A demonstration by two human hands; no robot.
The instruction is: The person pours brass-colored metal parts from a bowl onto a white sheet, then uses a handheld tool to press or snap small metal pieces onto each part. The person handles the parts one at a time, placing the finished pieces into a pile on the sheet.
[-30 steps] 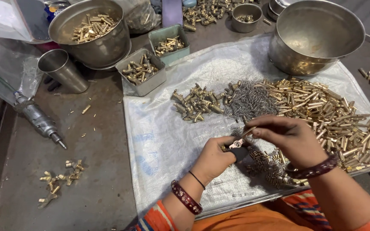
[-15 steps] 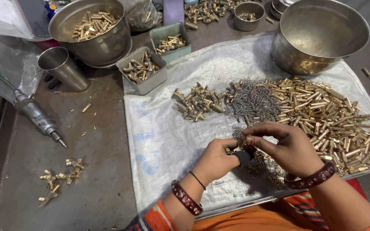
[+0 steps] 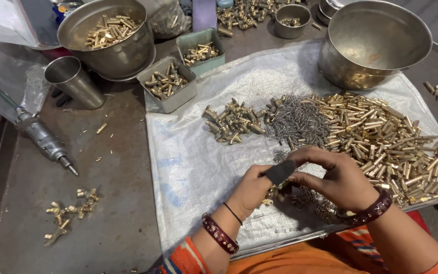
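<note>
Small brass part (image 3: 278, 191) sitting pinched between both hands, over near edge of white woven sheet (image 3: 188, 167); detail hidden by fingers. Left hand (image 3: 253, 189) gripping it, thumb wearing dark cover. Right hand (image 3: 338, 177) curling over, fingertips closing on same part. Pile of thin wire springs (image 3: 300, 119) lying mid-sheet, heap of brass tubes (image 3: 391, 139) spreading toward right edge, brass fittings (image 3: 231, 122) left of springs. Large steel bowl (image 3: 376, 43) standing at far right corner. Air tool (image 3: 46, 142) lying on bench near left edge.
</note>
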